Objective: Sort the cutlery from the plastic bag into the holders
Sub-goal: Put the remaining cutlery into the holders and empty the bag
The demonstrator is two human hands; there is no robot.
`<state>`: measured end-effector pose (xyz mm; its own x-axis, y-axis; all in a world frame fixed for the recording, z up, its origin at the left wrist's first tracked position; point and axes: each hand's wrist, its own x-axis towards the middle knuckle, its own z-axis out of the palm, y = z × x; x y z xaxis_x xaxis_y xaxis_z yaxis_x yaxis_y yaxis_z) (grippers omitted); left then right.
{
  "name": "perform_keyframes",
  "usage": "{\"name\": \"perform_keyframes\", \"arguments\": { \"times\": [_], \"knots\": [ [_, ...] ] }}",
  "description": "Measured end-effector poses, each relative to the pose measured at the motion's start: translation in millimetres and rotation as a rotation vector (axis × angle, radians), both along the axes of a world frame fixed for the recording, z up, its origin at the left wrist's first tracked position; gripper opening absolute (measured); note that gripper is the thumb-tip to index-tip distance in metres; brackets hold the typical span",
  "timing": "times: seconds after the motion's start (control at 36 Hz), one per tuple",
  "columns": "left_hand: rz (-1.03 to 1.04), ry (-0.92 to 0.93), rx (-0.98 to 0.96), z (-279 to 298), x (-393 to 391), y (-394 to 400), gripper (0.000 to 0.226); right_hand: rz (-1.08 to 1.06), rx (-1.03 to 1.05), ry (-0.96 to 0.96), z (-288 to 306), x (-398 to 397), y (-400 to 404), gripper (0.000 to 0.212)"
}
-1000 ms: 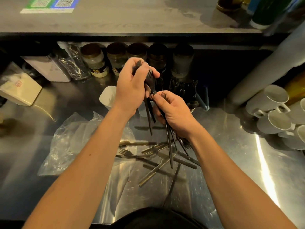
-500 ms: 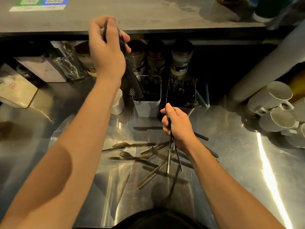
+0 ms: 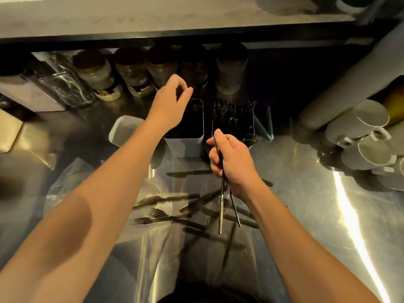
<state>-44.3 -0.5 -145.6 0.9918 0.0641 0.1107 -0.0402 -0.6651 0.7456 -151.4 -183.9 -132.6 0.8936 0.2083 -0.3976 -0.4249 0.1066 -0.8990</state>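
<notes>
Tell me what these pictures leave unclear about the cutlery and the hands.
All in the head view:
- Left hand: fingers curled over the white holder; whether they hold anything is hidden.
- Right hand: its fist covers the heads of the cutlery it grips, so the type is unclear.
- Dark holder: contents lost in shadow.
- Jars: labels blurred.

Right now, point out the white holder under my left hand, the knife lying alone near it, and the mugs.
White holder [image 3: 185,147]: head view, on its front wall.
Knife [image 3: 188,172]: head view, middle of it, flat on the counter.
Mugs [image 3: 369,115]: head view, rim of the top mug.
</notes>
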Motion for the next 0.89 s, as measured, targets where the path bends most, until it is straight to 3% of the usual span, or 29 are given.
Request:
{"name": "perform_keyframes", "arguments": {
  "times": [0.17, 0.31, 0.39, 0.56, 0.64, 0.69, 0.72, 0.78, 0.83, 0.89],
  "knots": [
    [0.013, -0.067, 0.153, -10, -2, 9, 0.021, 0.003, -0.002, -0.001, 3, 4, 3, 0.034],
    [0.007, 0.043, 0.266, -14, 5, 17, 0.041, 0.002, -0.016, -0.006, 6, 3, 6, 0.033],
    [-0.010, -0.130, 0.303, -11, 3, 16, 0.051, -0.012, 0.002, 0.000, 10, 1, 4, 0.034],
    [-0.246, 0.099, 0.591, -23, -5, 22, 0.057, -0.052, 0.043, 0.048, 18, 3, 5, 0.039],
    [-0.165, -0.087, 0.514, -3, -17, 15, 0.055, -0.067, 0.076, 0.099, 22, 4, 7, 0.046],
    [-0.019, -0.184, 0.294, 20, -32, -4, 0.051, -0.115, 0.087, 0.114, 25, 5, 9, 0.047],
    [0.019, -0.125, 0.133, 35, -44, -17, 0.051, -0.153, 0.075, 0.112, 24, 6, 11, 0.046],
    [-0.024, 0.204, -0.117, 61, -71, -40, 0.048, -0.252, 0.036, 0.109, 23, 8, 15, 0.041],
    [-0.182, 0.469, -0.080, 77, -100, -52, 0.050, -0.341, -0.018, 0.112, 22, 10, 16, 0.041],
    [-0.321, 0.528, 0.023, 77, -122, -56, 0.050, -0.386, -0.104, 0.105, 22, 10, 16, 0.041]
  ]
}}
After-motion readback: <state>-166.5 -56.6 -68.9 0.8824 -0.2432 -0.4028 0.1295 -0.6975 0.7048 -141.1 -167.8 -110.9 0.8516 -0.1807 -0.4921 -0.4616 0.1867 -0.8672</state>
